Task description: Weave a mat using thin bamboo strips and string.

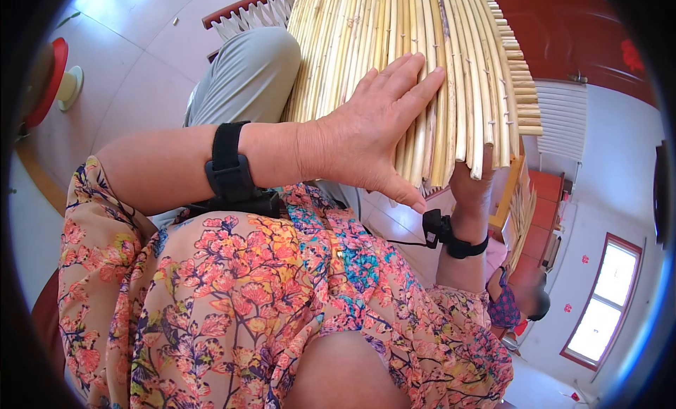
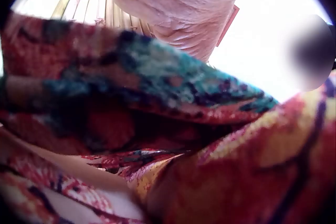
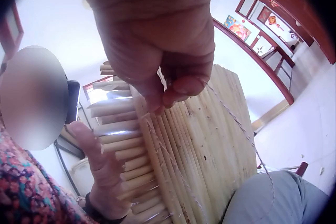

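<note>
A panel of pale, straight stalks (image 1: 338,50), stitched together side by side, leans over the person's lap; a crosswise layer of stalks shows at its right edge. My left hand (image 1: 370,124) lies palm down across the upper face, fingers spread and thumb out past the stalk ends. Beneath the panel is my right hand (image 1: 472,187), mostly hidden in the head view. In the right wrist view, the right hand (image 3: 163,40) pinches thin twisted twine (image 3: 231,113) close over the stalks, and the left thumb (image 3: 86,142) shows beside the panel. Floral cloth (image 2: 173,77) fills most of the left wrist view.
A knee in grey trousers (image 1: 250,71) sits against the panel's left side. At the right, another person (image 1: 505,303) is near a yellow wooden frame (image 1: 517,197) with loose stalks (image 1: 524,215). A red round-edged object (image 1: 58,81) stands at far left.
</note>
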A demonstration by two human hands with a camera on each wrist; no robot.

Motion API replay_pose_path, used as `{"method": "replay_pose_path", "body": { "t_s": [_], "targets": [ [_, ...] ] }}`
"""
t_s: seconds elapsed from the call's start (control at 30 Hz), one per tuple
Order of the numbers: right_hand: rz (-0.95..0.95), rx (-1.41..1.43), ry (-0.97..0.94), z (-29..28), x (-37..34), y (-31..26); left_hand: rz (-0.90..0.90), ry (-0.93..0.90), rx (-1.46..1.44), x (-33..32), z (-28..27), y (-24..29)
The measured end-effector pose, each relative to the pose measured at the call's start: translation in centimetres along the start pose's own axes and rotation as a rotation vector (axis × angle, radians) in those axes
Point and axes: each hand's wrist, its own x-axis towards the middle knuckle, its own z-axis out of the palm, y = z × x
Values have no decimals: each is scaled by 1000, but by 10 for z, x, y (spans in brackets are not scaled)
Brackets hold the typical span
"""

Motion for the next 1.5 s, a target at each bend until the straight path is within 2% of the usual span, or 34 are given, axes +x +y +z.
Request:
{"method": "replay_pose_path", "body": {
  "t_s": [0.07,0.17,0.3,0.33,0.43,0.47,0.5,0.6,0.63,0.67,0.7,0.77,0.8,0.87,0.9,0.97,1.03,1.13,1.2,1.3,1.4,1.5],
  "targets": [
    [-30,-21,11,2,3,10,-4,-12,11,1,0,-1],
    [-80,0,22,13,11,-21,-17,-15,9,1,0,-2],
    [-95,-9,41,17,15,-27,0,19,-29,2,2,-7],
    [-155,-84,39,16,16,-26,10,42,-51,3,2,-8],
    [-49,-160,11,12,22,-23,-1,-18,-80,4,-5,-9],
    [-151,-151,0,16,30,-26,10,-58,-71,4,-9,-11],
    [46,-82,-73,11,28,-19,-2,-78,-81,3,-14,-14],
    [-84,-78,-81,28,43,-33,-7,-166,-117,0,-31,-19],
    [-108,-90,-98,30,45,-36,-29,-166,-156,-1,-37,-19],
    [-48,-32,-134,31,46,-44,-138,-212,-253,-5,-43,-17],
    [-132,-67,-112,34,48,-46,-120,-266,-252,-8,-47,-16],
    [-240,-85,-112,41,49,-44,-442,-312,-546,-17,-55,-16],
    [-236,-63,-82,46,50,-41,-450,-342,-525,-22,-61,-17],
    [-224,13,-101,57,54,-39,-579,-348,-564,-32,-75,-18],
    [-237,30,-82,60,55,-39,-580,-360,-537,-36,-80,-20],
    [-308,33,-94,66,59,-41,-471,-373,-548,-44,-90,-21],
    [-284,42,-93,72,61,-45,-540,-323,-520,-51,-95,-14],
    [-256,16,-92,78,61,-50,-742,-189,-564,-61,-104,-6],
    [-259,2,-96,81,61,-53,-763,-176,-505,-65,-106,-3],
    [-265,-55,-100,79,62,-57,-728,-173,-464,-67,-108,-11],
    [-260,-137,-89,76,58,-60,-475,-352,-541,-66,-104,-24],
    [-246,-155,-162,63,53,-61,-345,-355,-555,-48,-92,-29]
  ]
}}
